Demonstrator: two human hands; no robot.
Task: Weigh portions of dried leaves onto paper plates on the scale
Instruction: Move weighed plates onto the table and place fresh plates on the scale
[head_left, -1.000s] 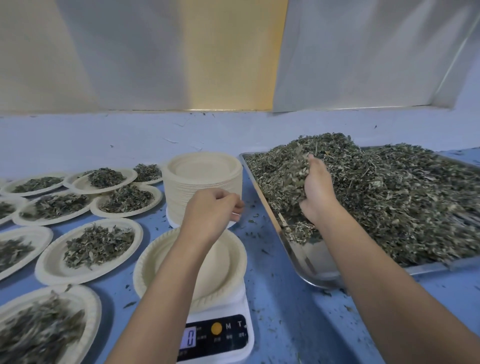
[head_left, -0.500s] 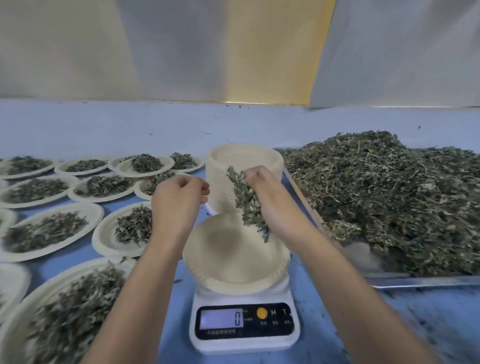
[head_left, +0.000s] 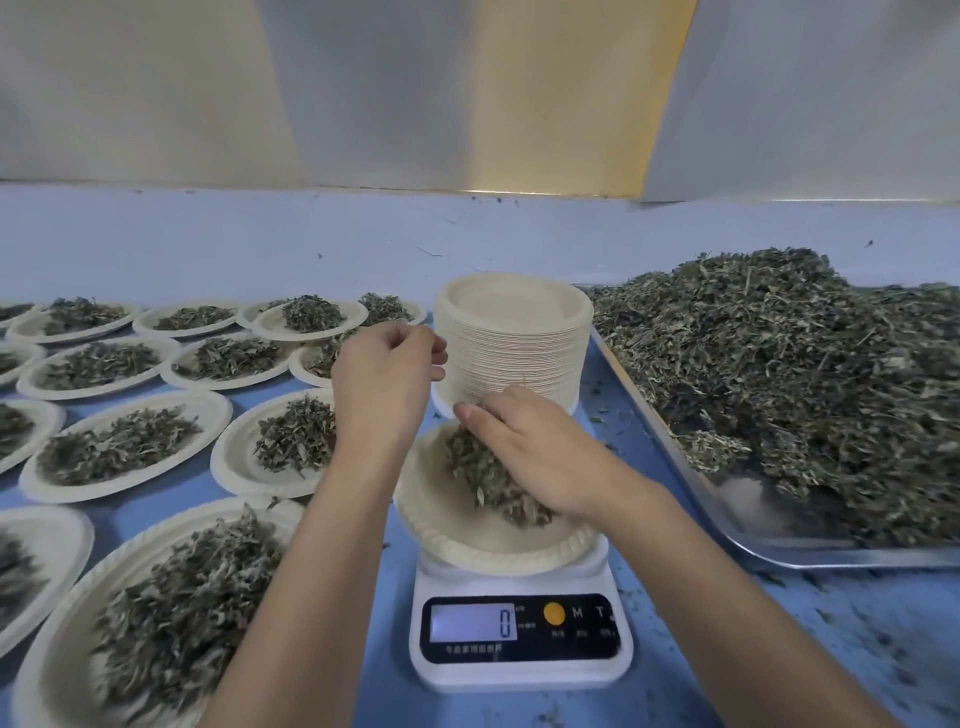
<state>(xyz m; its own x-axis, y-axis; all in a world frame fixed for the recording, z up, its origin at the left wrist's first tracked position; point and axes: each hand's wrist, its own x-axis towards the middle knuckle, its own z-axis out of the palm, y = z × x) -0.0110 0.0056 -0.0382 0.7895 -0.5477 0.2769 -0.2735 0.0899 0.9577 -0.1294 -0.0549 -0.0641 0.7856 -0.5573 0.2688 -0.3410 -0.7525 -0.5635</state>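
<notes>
A white digital scale (head_left: 522, 636) stands at the front centre, its display reading 0. On it rests a paper plate (head_left: 457, 540). My right hand (head_left: 530, 447) grips a handful of dried leaves (head_left: 493, 478) low over that plate, the leaves touching its inside. My left hand (head_left: 384, 384) hovers left of the plate with fingers curled, holding nothing that I can see. A metal tray (head_left: 727, 535) at the right carries a large heap of dried leaves (head_left: 795, 374).
A tall stack of paper plates (head_left: 514, 338) stands just behind the scale. Several filled plates (head_left: 124, 441) cover the blue table (head_left: 857, 623) to the left. Loose leaf bits lie scattered on the right. A pale wall runs along the back.
My right hand has carried the handful from the tray over to the scale and lowered it into the plate. My left hand stayed raised beside the plate.
</notes>
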